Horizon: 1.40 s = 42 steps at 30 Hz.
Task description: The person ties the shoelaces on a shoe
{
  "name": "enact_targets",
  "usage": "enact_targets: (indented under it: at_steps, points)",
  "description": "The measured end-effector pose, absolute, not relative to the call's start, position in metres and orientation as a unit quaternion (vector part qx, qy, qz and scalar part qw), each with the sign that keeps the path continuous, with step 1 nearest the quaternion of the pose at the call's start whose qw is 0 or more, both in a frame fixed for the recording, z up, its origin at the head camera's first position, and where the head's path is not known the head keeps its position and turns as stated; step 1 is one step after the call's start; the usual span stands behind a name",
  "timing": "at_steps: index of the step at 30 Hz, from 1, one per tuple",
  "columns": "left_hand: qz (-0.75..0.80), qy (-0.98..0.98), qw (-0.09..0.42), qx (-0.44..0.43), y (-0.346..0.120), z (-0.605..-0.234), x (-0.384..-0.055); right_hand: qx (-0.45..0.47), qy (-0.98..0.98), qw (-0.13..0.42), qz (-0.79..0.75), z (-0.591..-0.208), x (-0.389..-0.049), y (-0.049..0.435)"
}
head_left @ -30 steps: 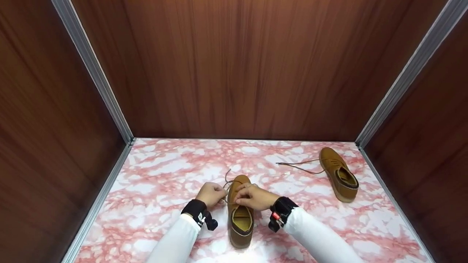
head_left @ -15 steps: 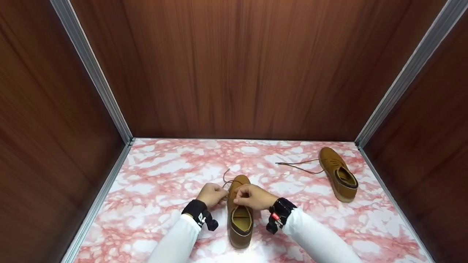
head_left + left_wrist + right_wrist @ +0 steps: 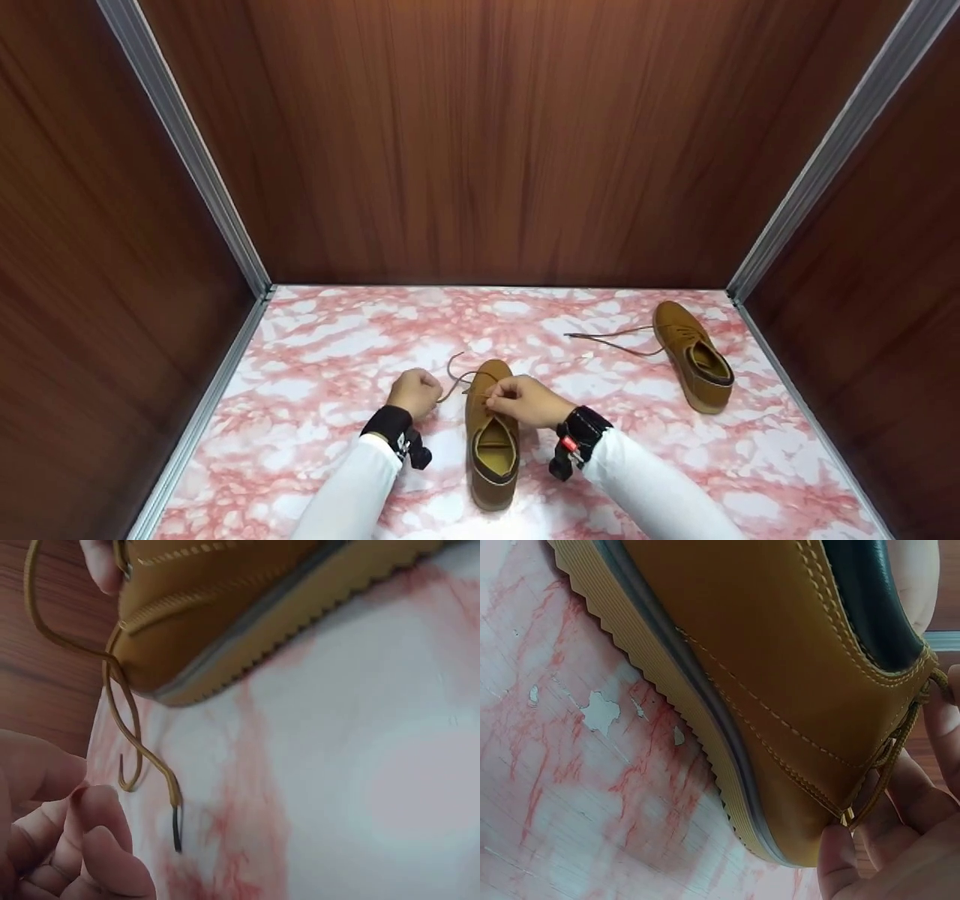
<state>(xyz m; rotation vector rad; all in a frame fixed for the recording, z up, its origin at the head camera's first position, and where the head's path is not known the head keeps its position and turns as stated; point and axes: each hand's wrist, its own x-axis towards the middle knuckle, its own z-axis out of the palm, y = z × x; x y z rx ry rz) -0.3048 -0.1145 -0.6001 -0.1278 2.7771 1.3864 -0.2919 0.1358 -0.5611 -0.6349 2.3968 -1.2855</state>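
A tan lace-up shoe (image 3: 491, 450) stands on the tabletop with its toe pointing away. My right hand (image 3: 532, 401) is over its lacing, fingers curled at a shoelace (image 3: 889, 787) beside the eyelets. To the left of the shoe, my left hand (image 3: 415, 391) is held off with its fingers curled in, and nothing shows between them. In the left wrist view, a loose lace (image 3: 139, 739) hangs from the shoe's side, its dark tip free just beyond the left fingertips (image 3: 112, 862).
A matching shoe (image 3: 694, 360) stands at the right, its laces (image 3: 611, 343) trailing leftward. The tabletop (image 3: 337, 330) has a red and white marbled surface. Brown wood-look panels (image 3: 480, 150) with grey metal corner strips enclose the back and both sides.
My left hand has drawn away from the shoe to the left, and the loose lace now spreads further out on that side. The right hand stays at the lacing, with a slight shift.
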Motion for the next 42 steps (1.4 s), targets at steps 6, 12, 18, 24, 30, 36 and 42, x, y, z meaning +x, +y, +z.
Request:
enact_targets:
  at_steps: [6, 12, 18, 24, 30, 36, 42]
  points:
    - [0.389, 0.92, -0.033, 0.018, -0.105, -0.61, -0.309, -0.222, 0.847, 0.174, -0.451, -0.561, -0.291, 0.138]
    - [0.358, 0.932, -0.04, 0.053, -0.097, -0.62, -0.315, -0.219, 0.847, 0.171, -0.453, -0.561, -0.291, 0.137]
    - [0.305, 0.95, -0.036, 0.063, -0.097, -0.63, -0.315, -0.221, 0.849, 0.17, -0.448, -0.562, -0.292, 0.137]
    - [0.284, 0.954, -0.04, 0.089, -0.098, -0.632, -0.309, -0.222, 0.841, 0.176, -0.461, -0.56, -0.292, 0.138]
    - [0.311, 0.946, -0.016, 0.092, -0.103, -0.629, -0.306, -0.217, 0.837, 0.173, -0.471, -0.559, -0.292, 0.139]
    - [0.361, 0.93, 0.019, 0.065, -0.116, -0.615, -0.304, -0.185, 0.849, 0.153, -0.472, -0.558, -0.295, 0.139]
    - [0.384, 0.921, 0.017, 0.059, -0.128, -0.591, -0.304, -0.164, 0.855, 0.125, -0.476, -0.557, -0.298, 0.141]
